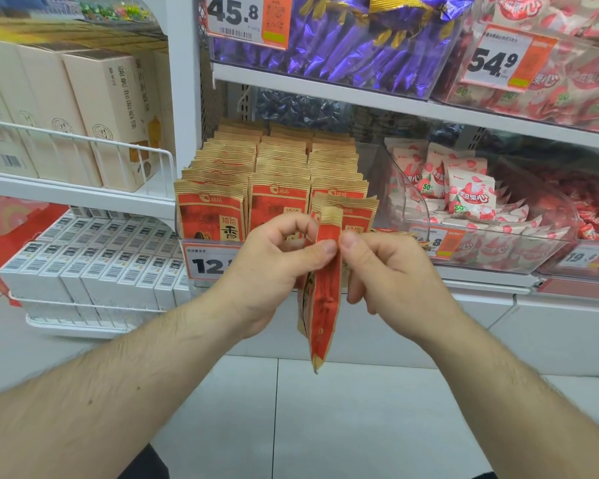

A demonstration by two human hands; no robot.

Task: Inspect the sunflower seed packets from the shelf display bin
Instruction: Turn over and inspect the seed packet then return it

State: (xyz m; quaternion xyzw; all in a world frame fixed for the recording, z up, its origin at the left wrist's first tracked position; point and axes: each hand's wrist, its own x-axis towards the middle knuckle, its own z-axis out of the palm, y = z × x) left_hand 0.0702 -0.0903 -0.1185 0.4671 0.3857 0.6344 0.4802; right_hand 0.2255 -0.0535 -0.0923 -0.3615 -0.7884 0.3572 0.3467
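Both forearms reach in | left hand (274, 257) and right hand (391, 267) pinch one seed packet (325, 299) edge-on, likely mid-turn to check its faces | held just before bin (187, 233) front edge | remaining packets (274, 174) upright in rows.

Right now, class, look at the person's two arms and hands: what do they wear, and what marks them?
Both forearms are bare, with no sleeves in view. The left hand and right hand wear no gloves, rings or watch. Fine hair shows along both forearms, and fingernails are short and unpainted.
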